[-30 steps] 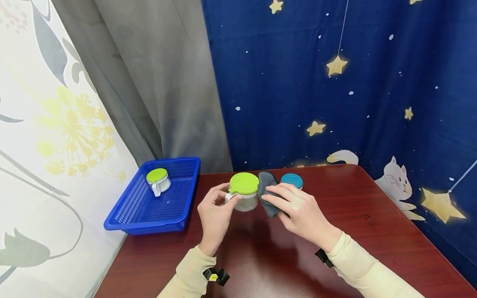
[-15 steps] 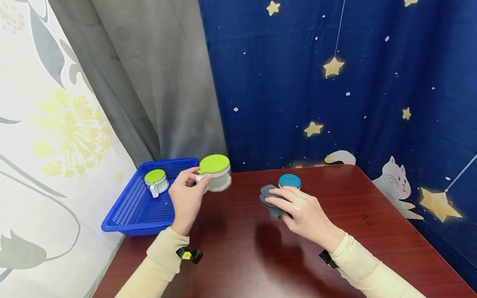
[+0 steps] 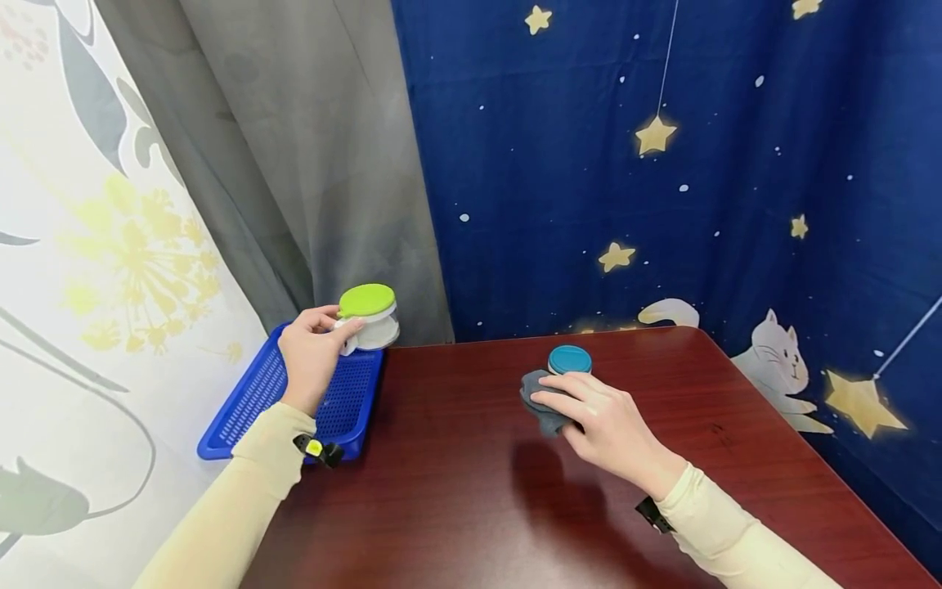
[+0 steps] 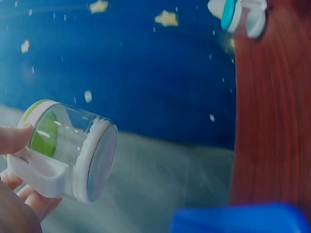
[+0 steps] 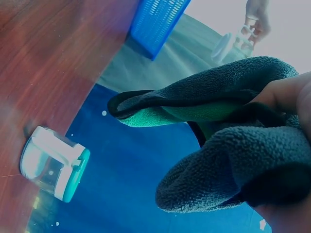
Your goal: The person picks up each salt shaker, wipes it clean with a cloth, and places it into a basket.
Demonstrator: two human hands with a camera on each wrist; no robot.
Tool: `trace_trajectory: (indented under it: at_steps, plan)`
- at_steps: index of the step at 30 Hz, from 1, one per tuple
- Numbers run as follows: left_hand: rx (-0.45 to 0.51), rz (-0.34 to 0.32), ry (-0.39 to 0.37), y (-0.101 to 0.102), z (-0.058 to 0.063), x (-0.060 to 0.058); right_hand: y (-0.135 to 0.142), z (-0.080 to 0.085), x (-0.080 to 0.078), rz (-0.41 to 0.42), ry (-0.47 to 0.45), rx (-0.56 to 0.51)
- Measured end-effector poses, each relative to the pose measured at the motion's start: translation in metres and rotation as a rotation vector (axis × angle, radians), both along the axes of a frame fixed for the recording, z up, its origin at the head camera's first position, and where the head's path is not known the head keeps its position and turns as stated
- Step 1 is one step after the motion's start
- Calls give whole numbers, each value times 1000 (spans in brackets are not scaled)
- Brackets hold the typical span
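We note the left hand [image 3: 311, 353] at the blue perforated plastic basket [image 3: 349, 401], its fingers pinching the white handle [image 4: 41, 174] of a clear round jar with a lime-green lid [image 3: 374, 317]. Thumb sits on one side of the handle, other fingers on the opposite side; the jar body projects beyond the fingertips, away from the palm. From the head view we see the jar roughly upright, raised, overlapping the basket's far right corner.

Right hand [image 3: 607, 421]: fingers gripping a bunched dark-grey fleecy cloth with green underside and black edging [image 3: 545, 402], thumb against its folds. We find the cloth above the dark red-brown wooden counter [image 3: 456, 491], its shadow falling on the wood. A second clear jar, teal-lidded and white-handled [image 5: 54, 165], stands on the counter near the cloth; the right wrist view shows them apart. Behind the counter hangs a navy star-patterned curtain [image 3: 545, 164].
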State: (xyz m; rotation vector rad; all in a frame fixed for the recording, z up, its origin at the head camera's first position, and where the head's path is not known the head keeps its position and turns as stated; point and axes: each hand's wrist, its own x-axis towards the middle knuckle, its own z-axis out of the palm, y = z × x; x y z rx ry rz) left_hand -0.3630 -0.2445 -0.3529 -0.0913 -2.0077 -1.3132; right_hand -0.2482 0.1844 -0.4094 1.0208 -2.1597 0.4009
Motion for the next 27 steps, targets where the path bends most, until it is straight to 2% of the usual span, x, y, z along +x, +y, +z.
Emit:
trace_trajectory:
  at_steps: [3, 8, 13, 19, 23, 27]
  plan:
    - [51, 26, -48, -13, -5, -18, 2, -1, -1, -6, -8, 1]
    - [192, 71, -133, -26, -14, -45, 5, -6, -1, -22, -25, -6]
    - [235, 137, -225, -39, -31, -68, 7, -12, -2, -23, -40, -2]
    - [256, 102, -260, -55, -58, -98, 10, -14, -6, -39, -44, -6]
    - [242, 101, -292, -70, -81, -109, 11, -18, -7, -33, -35, 4]
    - [153, 138, -375, -78, -97, -107, 13, -22, -6, -51, -51, 14]
